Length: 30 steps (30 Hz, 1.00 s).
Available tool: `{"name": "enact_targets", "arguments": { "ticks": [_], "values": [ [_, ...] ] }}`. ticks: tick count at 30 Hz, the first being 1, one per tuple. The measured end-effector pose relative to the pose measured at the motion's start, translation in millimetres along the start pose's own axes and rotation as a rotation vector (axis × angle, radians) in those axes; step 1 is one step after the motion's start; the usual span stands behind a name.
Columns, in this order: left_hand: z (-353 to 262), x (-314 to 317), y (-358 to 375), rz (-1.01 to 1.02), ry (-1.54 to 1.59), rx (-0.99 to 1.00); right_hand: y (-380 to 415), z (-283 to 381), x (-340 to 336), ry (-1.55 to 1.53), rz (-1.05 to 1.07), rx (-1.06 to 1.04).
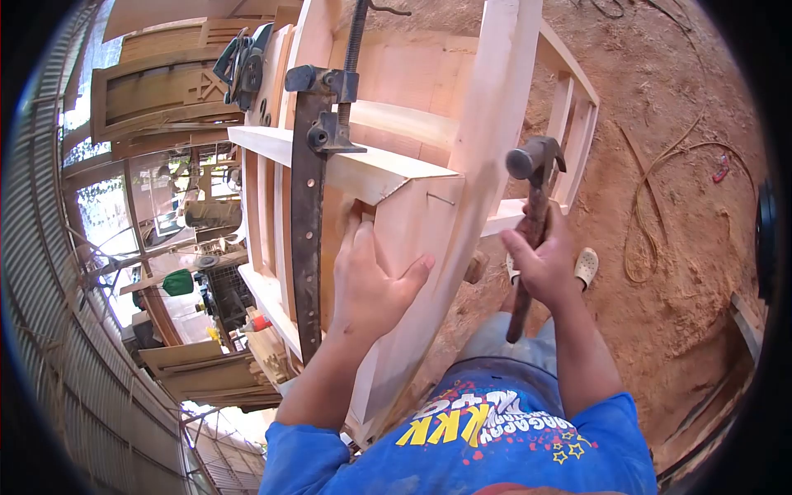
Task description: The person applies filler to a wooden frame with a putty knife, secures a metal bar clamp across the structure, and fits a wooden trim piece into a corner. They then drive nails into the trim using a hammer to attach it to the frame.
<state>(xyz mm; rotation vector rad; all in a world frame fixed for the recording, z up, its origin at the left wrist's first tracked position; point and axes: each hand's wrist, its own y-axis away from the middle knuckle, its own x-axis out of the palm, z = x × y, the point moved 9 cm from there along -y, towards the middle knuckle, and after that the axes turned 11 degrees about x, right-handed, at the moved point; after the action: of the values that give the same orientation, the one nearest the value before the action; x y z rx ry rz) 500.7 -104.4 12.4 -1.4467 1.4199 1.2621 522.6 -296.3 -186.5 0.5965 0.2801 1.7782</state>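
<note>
My right hand [544, 252] is closed round the handle of a claw hammer [536, 167], its head raised to the right of the wooden frame [411, 223]. My left hand [373, 280] lies against the pale wood with its thumb spread; the fingertips reach a dark recess under the top rail and are partly hidden. A nail [440, 199] sticks out of the wood near the mitred corner, apart from both hands. To the left of my left hand, a long dark metal bar clamp [308, 186] runs across the frame, its screw at the top.
A dark power tool [245, 66] rests on the wood at upper left. Carved wooden panels [157, 87] stand behind it. On the dirt floor [610, 330] lies a loose cord [639, 206]. A red-tipped bottle [257, 323] sits by stacked wood at lower left.
</note>
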Motion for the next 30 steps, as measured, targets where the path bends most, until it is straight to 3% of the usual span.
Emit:
{"name": "enact_targets", "arguments": {
  "ticks": [2,4,11,17,20,24,27,30],
  "values": [
    [3.7,2.7,0.0,0.035,0.141,-0.106,-10.4,14.3,19.6,-0.036,0.019,-0.057],
    [6.1,3.0,-1.0,0.015,0.127,-0.072,-18.4,23.9,36.9,-0.153,0.055,-0.053],
    [8.7,4.9,-2.3,-0.040,0.206,-0.095,-36.9,29.3,55.3,-0.115,0.124,0.094],
    [14.0,13.4,-1.3,0.130,0.100,-0.078,-37.1,27.8,54.4,-0.108,0.104,0.094],
    [20.9,9.4,1.8,-0.022,0.135,-0.039,-37.7,26.8,54.0,-0.090,0.092,0.059],
    [3.6,5.5,-17.5,-0.212,0.460,0.009,-37.8,25.4,55.8,-0.091,0.082,0.077],
    [5.1,2.4,-21.7,-0.071,0.211,0.114,-37.2,28.3,54.5,-0.106,0.096,0.078],
    [15.2,3.8,-19.8,-0.086,0.355,0.053,-39.6,25.5,55.6,-0.114,0.119,0.061]
  ]
}}
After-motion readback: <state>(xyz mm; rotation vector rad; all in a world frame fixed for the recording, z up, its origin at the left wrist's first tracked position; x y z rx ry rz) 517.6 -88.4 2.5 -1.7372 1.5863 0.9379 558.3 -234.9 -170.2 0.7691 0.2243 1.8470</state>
